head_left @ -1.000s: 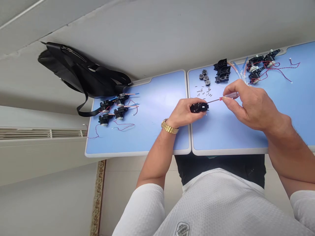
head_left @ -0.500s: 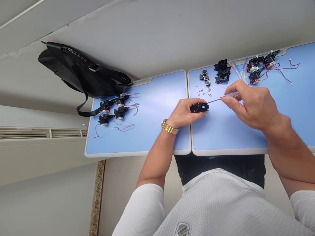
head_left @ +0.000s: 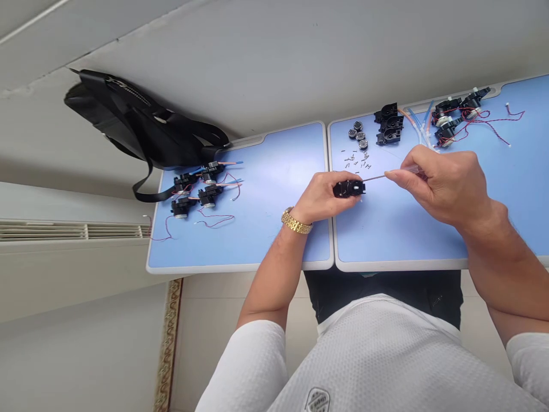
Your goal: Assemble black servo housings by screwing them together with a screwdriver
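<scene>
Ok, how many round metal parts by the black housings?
4 round metal parts, all on the right blue tabletop, grouped just left of the black housings: top, left, middle, bottom. None looks hidden.

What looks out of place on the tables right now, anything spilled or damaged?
The black bag's strap droops over the left table's corner beside the wired motor units, where it might snag their wires. Nothing looks spilled or damaged.

Screwdriver (head_left: 374, 178) at black plastic housing (head_left: 349, 187)
</scene>
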`<state>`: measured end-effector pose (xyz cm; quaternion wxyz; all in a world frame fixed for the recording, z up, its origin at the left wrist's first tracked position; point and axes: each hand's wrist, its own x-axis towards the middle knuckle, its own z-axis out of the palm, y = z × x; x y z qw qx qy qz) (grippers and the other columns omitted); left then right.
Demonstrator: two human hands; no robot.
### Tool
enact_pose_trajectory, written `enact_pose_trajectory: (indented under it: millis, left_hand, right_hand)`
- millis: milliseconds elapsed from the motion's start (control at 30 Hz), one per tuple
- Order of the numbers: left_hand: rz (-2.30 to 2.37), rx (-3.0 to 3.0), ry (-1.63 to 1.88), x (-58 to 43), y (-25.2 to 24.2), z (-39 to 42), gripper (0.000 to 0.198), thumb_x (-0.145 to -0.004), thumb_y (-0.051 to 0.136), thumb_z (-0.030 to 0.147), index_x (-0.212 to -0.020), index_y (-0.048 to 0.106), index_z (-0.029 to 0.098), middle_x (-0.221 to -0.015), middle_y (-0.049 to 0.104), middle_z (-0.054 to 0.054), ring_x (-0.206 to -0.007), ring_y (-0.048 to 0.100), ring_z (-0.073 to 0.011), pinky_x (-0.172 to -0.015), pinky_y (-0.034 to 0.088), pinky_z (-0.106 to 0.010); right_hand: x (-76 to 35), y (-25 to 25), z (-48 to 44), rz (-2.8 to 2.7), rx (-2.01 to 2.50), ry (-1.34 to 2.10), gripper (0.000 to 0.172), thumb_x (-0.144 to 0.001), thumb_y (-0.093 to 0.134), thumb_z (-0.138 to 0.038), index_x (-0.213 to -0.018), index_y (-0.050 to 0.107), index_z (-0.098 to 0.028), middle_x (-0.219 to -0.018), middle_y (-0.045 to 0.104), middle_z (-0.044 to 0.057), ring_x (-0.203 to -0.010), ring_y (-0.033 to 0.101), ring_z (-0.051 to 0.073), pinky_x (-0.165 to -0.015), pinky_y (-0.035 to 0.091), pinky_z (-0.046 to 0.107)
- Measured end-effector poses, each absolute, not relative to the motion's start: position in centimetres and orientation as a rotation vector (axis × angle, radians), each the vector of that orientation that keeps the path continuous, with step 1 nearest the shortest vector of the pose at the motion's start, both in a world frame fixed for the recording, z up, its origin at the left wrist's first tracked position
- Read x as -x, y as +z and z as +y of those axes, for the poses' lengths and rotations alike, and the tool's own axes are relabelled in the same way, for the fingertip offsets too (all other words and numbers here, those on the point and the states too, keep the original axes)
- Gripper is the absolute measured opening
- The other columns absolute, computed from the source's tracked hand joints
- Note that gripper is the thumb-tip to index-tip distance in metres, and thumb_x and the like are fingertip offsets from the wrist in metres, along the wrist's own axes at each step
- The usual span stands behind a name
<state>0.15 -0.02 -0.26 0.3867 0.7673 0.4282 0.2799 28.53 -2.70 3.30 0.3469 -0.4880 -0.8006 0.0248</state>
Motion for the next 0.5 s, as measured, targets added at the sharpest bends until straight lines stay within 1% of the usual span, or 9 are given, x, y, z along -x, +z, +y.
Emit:
enact_pose_trajectory:
  millis: [33, 67, 100, 167, 200, 267, 333, 400, 500]
  left_hand:
    - [1.094, -1.952, 0.713, -0.14, -0.27, -0.02, 0.031, -0.087, 0.085, 0.030, -0.116, 0.089, 0.022, -0.111, 0.091, -0.005, -0.094, 0.085, -0.0202, -0.089, 0.069, -0.032]
    - [1.097, -1.951, 0.714, -0.14, -0.28, -0.01, 0.031, -0.087, 0.085, 0.030, -0.116, 0.089, 0.022, -0.110, 0.091, -0.005, -0.094, 0.085, -0.0203, -0.089, 0.069, -0.032]
    - [1.098, -1.948, 0.717, -0.13, -0.29, 0.00, 0.031, -0.087, 0.085, 0.030, -0.116, 0.089, 0.022, -0.110, 0.091, -0.005, -0.094, 0.084, -0.0204, -0.089, 0.069, -0.032]
    - [1.094, -1.943, 0.720, -0.12, -0.30, 0.01, 0.031, -0.087, 0.086, 0.030, -0.116, 0.089, 0.022, -0.109, 0.091, -0.005, -0.094, 0.084, -0.0205, -0.088, 0.069, -0.033]
    - [1.091, -1.941, 0.722, -0.12, -0.31, 0.01, 0.031, -0.087, 0.086, 0.030, -0.116, 0.089, 0.022, -0.109, 0.091, -0.005, -0.094, 0.084, -0.0206, -0.088, 0.068, -0.033]
    - [1.086, -1.940, 0.724, -0.13, -0.32, 0.01, 0.031, -0.087, 0.085, 0.030, -0.116, 0.089, 0.021, -0.109, 0.091, -0.005, -0.094, 0.084, -0.0204, -0.088, 0.068, -0.033]
    - [1.080, -1.948, 0.718, -0.15, -0.32, 0.00, 0.030, -0.087, 0.085, 0.030, -0.116, 0.089, 0.022, -0.109, 0.091, -0.005, -0.094, 0.084, -0.0202, -0.089, 0.068, -0.033]
    - [1.074, -1.962, 0.706, -0.18, -0.32, -0.01, 0.030, -0.088, 0.084, 0.029, -0.116, 0.089, 0.022, -0.109, 0.091, -0.005, -0.095, 0.085, -0.0200, -0.090, 0.069, -0.032]
    - [1.067, -1.972, 0.694, -0.20, -0.30, -0.01, 0.030, -0.088, 0.084, 0.030, -0.116, 0.089, 0.022, -0.109, 0.091, -0.004, -0.096, 0.085, -0.0200, -0.091, 0.068, -0.032]
  right_hand:
    - [-28.48, 3.36, -2.74, -2.077, 1.255, 0.072, 0.065, -0.117, 0.046, -0.078, -0.085, 0.070, -0.027, -0.052, 0.056, -0.003, -0.046, 0.048, 0.018, -0.053, 0.032, 0.037]
    - [-28.38, 3.45, -2.81, -2.077, 1.243, 0.099, 0.062, -0.118, 0.047, -0.076, -0.091, 0.072, -0.026, -0.055, 0.062, -0.002, -0.048, 0.054, 0.018, -0.054, 0.036, 0.037]
    - [-28.25, 3.56, -2.90, -2.079, 1.230, 0.145, 0.055, -0.119, 0.050, -0.071, -0.099, 0.074, -0.026, -0.063, 0.071, -0.001, -0.054, 0.063, 0.020, -0.057, 0.042, 0.037]
    - [-27.96, 3.80, -3.12, -2.079, 1.201, 0.261, 0.033, -0.119, 0.057, -0.056, -0.117, 0.074, -0.028, -0.086, 0.084, 0.001, -0.074, 0.079, 0.023, -0.067, 0.053, 0.037]
    - [-27.81, 3.88, -3.21, -2.075, 1.184, 0.308, 0.024, -0.118, 0.058, -0.048, -0.122, 0.074, -0.030, -0.095, 0.086, 0.001, -0.083, 0.083, 0.024, -0.071, 0.057, 0.038]
    - [-27.62, 3.93, -3.34, -2.064, 1.138, 0.351, 0.018, -0.115, 0.059, -0.037, -0.123, 0.074, -0.031, -0.100, 0.087, 0.001, -0.088, 0.084, 0.024, -0.075, 0.060, 0.038]
    - [-27.60, 3.79, -3.33, -2.056, 1.109, 0.337, 0.017, -0.114, 0.060, -0.037, -0.116, 0.075, -0.031, -0.096, 0.086, 0.000, -0.084, 0.083, 0.024, -0.074, 0.060, 0.038]
    - [-27.79, 3.53, -3.21, -2.058, 1.135, 0.294, 0.021, -0.114, 0.062, -0.044, -0.109, 0.076, -0.030, -0.089, 0.084, 0.000, -0.079, 0.081, 0.024, -0.071, 0.057, 0.037]
    - [-28.27, 3.16, -2.95, -2.060, 1.237, 0.203, 0.040, -0.114, 0.063, -0.062, -0.097, 0.076, -0.029, -0.073, 0.078, -0.001, -0.064, 0.073, 0.022, -0.061, 0.047, 0.036]
